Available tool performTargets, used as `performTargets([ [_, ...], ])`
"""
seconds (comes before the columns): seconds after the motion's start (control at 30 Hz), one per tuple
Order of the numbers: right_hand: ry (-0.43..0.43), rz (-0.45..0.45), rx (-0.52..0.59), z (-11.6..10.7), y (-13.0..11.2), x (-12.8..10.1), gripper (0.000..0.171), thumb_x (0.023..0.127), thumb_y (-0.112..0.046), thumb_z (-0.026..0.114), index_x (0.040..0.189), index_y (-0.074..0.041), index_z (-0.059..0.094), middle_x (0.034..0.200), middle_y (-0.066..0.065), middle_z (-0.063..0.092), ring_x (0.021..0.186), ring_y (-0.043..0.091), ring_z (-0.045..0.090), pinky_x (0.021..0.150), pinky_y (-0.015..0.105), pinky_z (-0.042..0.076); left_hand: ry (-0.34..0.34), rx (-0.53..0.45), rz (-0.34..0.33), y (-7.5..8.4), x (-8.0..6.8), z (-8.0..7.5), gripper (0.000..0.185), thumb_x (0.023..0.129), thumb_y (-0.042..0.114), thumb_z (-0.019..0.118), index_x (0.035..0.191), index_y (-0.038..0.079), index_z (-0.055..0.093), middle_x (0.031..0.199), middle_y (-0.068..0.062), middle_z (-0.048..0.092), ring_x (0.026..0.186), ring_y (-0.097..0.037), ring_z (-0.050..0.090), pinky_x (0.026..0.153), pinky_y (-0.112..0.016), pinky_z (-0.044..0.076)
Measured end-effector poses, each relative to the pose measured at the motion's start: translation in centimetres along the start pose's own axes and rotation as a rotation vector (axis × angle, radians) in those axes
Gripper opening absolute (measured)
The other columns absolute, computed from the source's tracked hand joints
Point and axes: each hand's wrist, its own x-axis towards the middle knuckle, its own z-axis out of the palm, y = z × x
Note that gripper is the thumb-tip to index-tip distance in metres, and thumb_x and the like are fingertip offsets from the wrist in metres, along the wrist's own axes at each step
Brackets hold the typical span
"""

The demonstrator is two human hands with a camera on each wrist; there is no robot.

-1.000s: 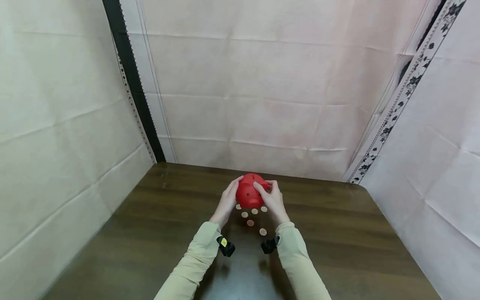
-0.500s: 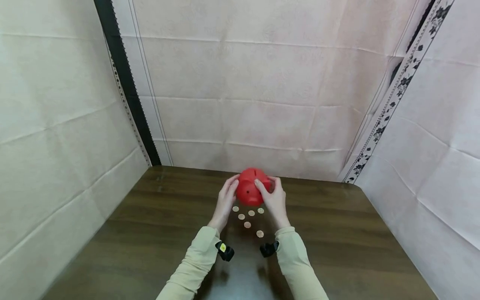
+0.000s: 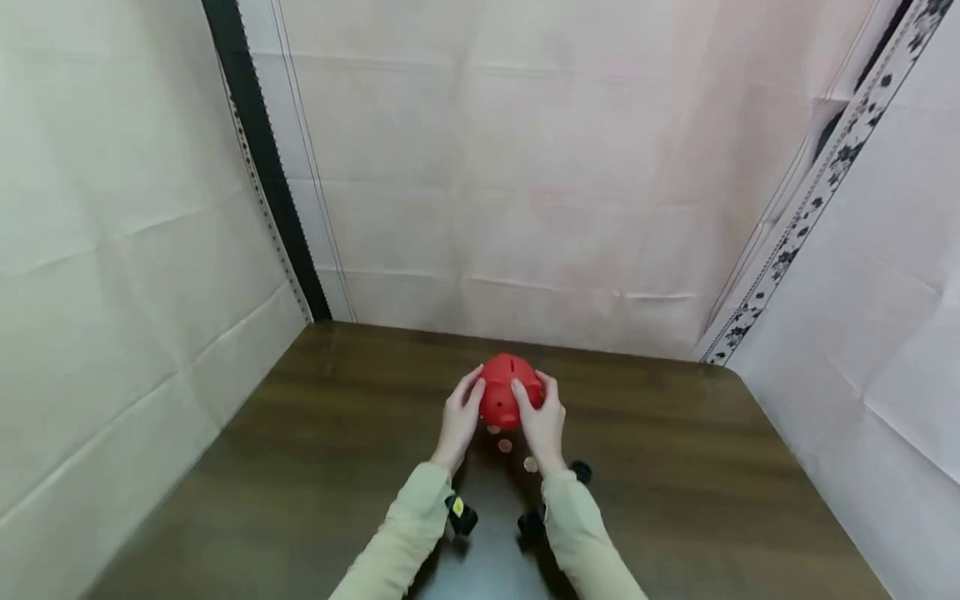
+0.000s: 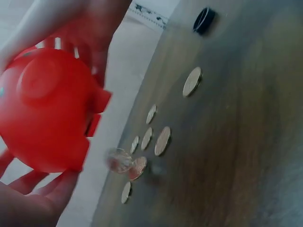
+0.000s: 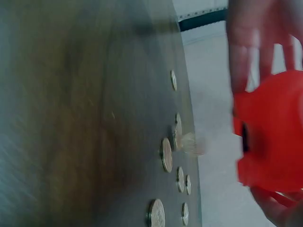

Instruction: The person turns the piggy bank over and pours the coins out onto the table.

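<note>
Both hands hold a red piggy bank (image 3: 510, 398) above the dark wooden table (image 3: 315, 467). My left hand (image 3: 459, 415) grips its left side and my right hand (image 3: 543, 418) grips its right side. Several coins (image 3: 506, 446) lie on the table just below the bank. The left wrist view shows the bank (image 4: 45, 109) off the table, with a blurred coin (image 4: 118, 160) in the air under it. From the right wrist, the bank (image 5: 272, 137) hangs over the row of coins (image 5: 165, 154), and the same blurred coin (image 5: 190, 143) is there.
A small black cap (image 3: 580, 472) lies on the table by my right wrist, also seen as the cap (image 4: 203, 20) in the left wrist view. Paper-covered walls (image 3: 525, 208) close in the table at the back and on both sides.
Both hands and the bank have drawn slightly nearer, covering some of the coins. A black cap now shows beside the right wrist. The grip is unchanged.
</note>
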Motion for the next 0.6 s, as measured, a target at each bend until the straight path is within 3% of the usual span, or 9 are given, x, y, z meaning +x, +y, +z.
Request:
performTargets([
  [0.17, -0.041, 0.009, 0.008, -0.37, 0.23, 0.83, 0.065, 0.088, -0.054, 0.063, 0.137, -0.017, 0.045, 0.131, 0.013, 0.061, 0.111, 0.030, 0.062, 0.095, 0.047, 0.053, -0.039, -0.024, -0.009, 0.17, 0.76, 0.01, 0.043, 0.101, 0.038, 0.048, 0.142, 0.026, 0.049, 0.149, -0.001, 0.047, 0.137, -0.027, 0.045, 0.113, -0.049, 0.037],
  [0.37, -0.048, 0.034, -0.022, -0.65, 0.25, 0.80, 0.064, 0.088, -0.053, 0.064, 0.136, -0.015, 0.047, 0.130, 0.013, 0.062, 0.110, 0.029, 0.063, 0.095, 0.046, 0.053, -0.059, -0.022, -0.059, -0.21, 0.68, -0.21, 0.043, 0.101, 0.040, 0.046, 0.142, 0.028, 0.049, 0.150, 0.000, 0.046, 0.139, -0.027, 0.042, 0.114, -0.052, 0.034],
  [0.6, -0.101, 0.098, -0.042, -0.80, 0.06, 0.79, 0.064, 0.089, -0.055, 0.061, 0.136, -0.014, 0.046, 0.131, 0.014, 0.061, 0.112, 0.030, 0.063, 0.096, 0.046, 0.053, -0.071, -0.017, -0.073, -0.64, 0.44, -0.67, 0.044, 0.101, 0.039, 0.046, 0.143, 0.025, 0.048, 0.149, -0.003, 0.047, 0.134, -0.028, 0.048, 0.111, -0.048, 0.040],
])
